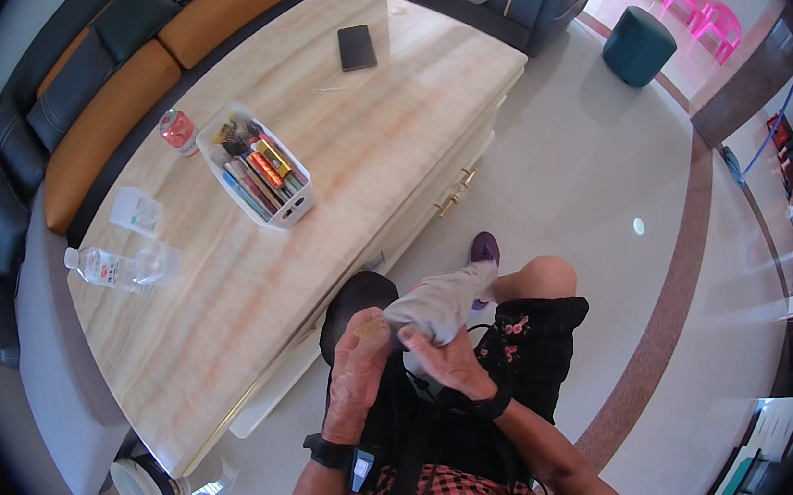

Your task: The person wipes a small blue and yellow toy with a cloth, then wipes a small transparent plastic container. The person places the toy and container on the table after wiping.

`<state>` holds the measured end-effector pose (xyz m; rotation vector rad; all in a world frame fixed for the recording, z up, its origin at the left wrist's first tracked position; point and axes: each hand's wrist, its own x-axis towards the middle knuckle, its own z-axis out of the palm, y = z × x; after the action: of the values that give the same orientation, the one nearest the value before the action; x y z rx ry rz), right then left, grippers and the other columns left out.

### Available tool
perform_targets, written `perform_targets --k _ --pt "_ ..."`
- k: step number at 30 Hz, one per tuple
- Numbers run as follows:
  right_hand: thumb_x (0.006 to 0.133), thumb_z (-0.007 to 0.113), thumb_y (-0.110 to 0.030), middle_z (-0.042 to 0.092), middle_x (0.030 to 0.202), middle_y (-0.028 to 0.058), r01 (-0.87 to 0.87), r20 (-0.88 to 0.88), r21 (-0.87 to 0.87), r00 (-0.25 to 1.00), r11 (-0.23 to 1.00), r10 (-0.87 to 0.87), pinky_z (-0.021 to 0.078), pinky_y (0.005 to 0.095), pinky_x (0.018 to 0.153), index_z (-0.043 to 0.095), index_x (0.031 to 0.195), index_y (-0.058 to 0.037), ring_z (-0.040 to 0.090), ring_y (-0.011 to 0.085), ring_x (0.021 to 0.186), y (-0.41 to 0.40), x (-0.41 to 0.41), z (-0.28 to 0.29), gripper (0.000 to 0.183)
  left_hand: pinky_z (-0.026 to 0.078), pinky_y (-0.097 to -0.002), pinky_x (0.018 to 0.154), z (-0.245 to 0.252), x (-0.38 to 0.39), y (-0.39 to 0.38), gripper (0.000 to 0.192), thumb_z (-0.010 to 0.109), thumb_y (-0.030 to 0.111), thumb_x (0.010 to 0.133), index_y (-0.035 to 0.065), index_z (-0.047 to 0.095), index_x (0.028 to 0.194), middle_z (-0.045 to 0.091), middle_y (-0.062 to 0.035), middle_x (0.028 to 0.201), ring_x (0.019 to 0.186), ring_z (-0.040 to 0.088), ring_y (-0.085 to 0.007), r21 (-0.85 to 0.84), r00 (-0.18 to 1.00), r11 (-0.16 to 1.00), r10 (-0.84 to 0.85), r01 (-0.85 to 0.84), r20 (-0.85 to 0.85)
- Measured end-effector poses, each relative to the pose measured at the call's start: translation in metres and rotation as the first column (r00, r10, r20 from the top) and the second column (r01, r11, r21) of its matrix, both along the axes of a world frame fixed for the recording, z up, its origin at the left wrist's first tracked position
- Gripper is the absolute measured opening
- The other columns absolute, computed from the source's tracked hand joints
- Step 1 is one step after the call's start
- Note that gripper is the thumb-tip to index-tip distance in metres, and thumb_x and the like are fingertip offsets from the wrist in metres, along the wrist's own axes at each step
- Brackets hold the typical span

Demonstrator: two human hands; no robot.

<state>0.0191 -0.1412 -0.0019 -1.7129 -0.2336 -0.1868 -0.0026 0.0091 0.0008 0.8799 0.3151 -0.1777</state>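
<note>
A light grey cloth (438, 302) is bunched above my lap, held in my right hand (455, 361), whose thumb lies on its near edge. My left hand (364, 356) is closed at the cloth's left end, with a small yellowish thing (370, 328) at its fingertips; whether its fingers also grip the cloth is hard to tell. Both hands are close together over my knees. On the marble-patterned table before me stands a white plastic basket (292, 215) filled with pens, markers and small packets.
The table's edge (289, 331) runs close by my left knee. On it are a drink can (178, 133), a clear plastic bottle (105, 269), a clear container (137, 211) and a phone (356, 47). A sofa curves behind; a green stool (638, 46) stands right, a bin (139, 490) lower left.
</note>
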Motion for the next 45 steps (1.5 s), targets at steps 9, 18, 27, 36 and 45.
perform_targets --k 9,18,27,36,45 --pt "0.085 0.064 -0.004 0.066 0.09 0.0091 0.199 -0.28 0.179 0.949 0.963 -0.145 0.0478 0.0351 0.082 0.069 0.098 -0.0027 0.061 0.0242 0.085 -0.017 0.006 -0.02 0.014 0.051 -0.0363 0.089 0.027 0.01 0.013 0.033 0.061 0.019 0.09 0.0019 0.056 0.118 0.061 -0.011 0.11 0.1 0.061 -0.0191 0.065 0.995 0.993 0.094 -0.095 0.017" --pt "0.075 0.076 -0.016 0.061 0.116 0.0107 -0.097 0.27 -0.279 0.947 0.955 0.175 0.0403 0.0487 0.098 0.066 0.116 -0.0106 0.055 0.0352 0.111 0.002 -0.008 0.009 0.043 0.045 -0.0315 0.096 0.011 0.0 0.004 0.023 0.057 0.019 0.099 0.0029 0.058 0.116 0.06 -0.0007 0.108 0.103 0.056 -0.0121 0.085 0.988 0.986 0.149 -0.146 -0.027" --pt "0.075 0.073 -0.019 0.06 0.112 0.0099 -0.261 0.248 -0.354 0.9 0.898 0.359 0.0395 0.0498 0.098 0.068 0.108 -0.0124 0.054 0.0335 0.109 -0.022 0.002 -0.019 0.034 0.05 -0.0316 0.086 0.009 0.006 0.018 0.017 0.057 0.017 0.096 0.0007 0.059 0.101 0.057 -0.0043 0.101 0.099 0.056 -0.0126 0.071 0.978 0.976 0.2 -0.204 0.058" --pt "0.081 0.072 -0.012 0.06 0.116 0.0149 -0.048 0.245 -0.15 0.966 0.988 0.084 0.0392 0.0459 0.101 0.062 0.119 -0.006 0.055 0.0358 0.111 -0.004 -0.011 -0.001 0.04 0.045 -0.0322 0.093 0.036 0.002 -0.003 0.023 0.059 0.014 0.093 0.0006 0.059 0.111 0.054 -0.001 0.1 0.099 0.055 -0.0137 0.17 0.991 0.977 0.13 -0.125 -0.018" --pt "0.078 0.065 -0.004 0.06 0.11 0.017 0.016 -0.231 0.06 0.973 0.998 -0.002 0.0425 0.0423 0.095 0.061 0.113 -0.0029 0.056 0.0359 0.102 -0.02 0.002 -0.024 0.035 0.045 -0.0385 0.096 0.029 0.004 0.018 0.033 0.057 0.019 0.087 -0.002 0.053 0.111 0.051 -0.0065 0.112 0.106 0.056 -0.02 0.045 0.994 0.998 0.045 -0.049 0.096"
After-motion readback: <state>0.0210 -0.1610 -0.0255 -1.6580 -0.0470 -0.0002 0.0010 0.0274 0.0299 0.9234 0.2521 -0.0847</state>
